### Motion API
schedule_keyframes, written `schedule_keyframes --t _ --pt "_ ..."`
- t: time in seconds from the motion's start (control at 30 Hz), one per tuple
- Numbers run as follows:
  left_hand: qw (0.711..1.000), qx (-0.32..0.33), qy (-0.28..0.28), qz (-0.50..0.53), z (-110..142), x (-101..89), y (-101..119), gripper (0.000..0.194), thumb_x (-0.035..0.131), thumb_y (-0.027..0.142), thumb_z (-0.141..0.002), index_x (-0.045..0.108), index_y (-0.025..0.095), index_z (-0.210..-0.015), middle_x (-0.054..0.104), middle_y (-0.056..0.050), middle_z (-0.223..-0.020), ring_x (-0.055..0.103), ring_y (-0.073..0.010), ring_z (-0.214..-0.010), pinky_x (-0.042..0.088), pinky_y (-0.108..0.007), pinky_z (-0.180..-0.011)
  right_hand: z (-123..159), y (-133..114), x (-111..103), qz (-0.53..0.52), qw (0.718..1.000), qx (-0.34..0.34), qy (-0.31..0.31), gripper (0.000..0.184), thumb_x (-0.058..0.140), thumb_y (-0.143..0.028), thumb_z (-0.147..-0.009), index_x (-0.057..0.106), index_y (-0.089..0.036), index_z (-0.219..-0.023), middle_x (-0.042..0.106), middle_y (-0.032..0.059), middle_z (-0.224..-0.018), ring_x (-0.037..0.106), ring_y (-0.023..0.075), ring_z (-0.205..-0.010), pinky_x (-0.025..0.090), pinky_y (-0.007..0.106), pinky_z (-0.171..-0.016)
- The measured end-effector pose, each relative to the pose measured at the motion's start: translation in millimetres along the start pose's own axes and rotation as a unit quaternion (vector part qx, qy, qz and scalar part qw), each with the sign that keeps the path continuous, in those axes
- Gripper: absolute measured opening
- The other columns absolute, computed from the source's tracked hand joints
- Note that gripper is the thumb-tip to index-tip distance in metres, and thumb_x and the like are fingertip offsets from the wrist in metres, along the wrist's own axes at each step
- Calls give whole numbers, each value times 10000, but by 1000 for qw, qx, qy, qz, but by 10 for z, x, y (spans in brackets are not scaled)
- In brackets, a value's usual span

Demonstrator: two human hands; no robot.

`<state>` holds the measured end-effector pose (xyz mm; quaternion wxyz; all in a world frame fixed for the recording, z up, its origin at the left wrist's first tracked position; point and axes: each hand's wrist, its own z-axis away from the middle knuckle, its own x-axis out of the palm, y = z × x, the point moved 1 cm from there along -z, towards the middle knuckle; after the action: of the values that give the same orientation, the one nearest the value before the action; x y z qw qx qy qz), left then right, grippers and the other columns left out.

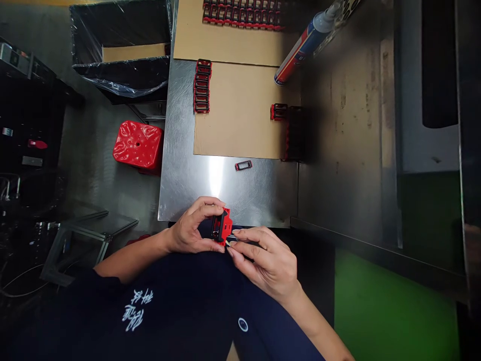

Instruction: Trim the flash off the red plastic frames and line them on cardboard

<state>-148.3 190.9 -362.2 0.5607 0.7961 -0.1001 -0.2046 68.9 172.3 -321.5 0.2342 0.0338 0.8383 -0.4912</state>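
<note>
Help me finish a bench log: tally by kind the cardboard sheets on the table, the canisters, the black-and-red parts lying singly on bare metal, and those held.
Cardboard sheets: 2
Canister: 1
Loose part on bare metal: 1
Held part, in the left hand: 1
Total: 5

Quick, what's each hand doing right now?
Left hand: closed around a red and black part.
Right hand: fingers pinching something thin, too small to identify.
</note>
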Motion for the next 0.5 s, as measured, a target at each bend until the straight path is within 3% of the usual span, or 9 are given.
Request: schedule_keyframes --t 0.23,0.5 --pt "999 15 -4 -49 -26 -15 23 798 825 462 -781 430 284 -1451 522 -123 -1269 610 -242 -1163 596 -425 -966 -24 -37 -28 18 1000 -10 -15 94 701 -107 -944 715 -184 -997 711 90 -994 707 198 -860 614 320 -725" --pt "995 39 -12 -91 -52 -35 33 807 813 482 -784 427 239 -1450 547 -149 -1237 621 -258 -1136 615 -422 -917 -30 -54 -36 13 999 -3 -40 112 663 -101 -972 711 -177 -1039 718 87 -984 703 188 -859 612 319 -744"
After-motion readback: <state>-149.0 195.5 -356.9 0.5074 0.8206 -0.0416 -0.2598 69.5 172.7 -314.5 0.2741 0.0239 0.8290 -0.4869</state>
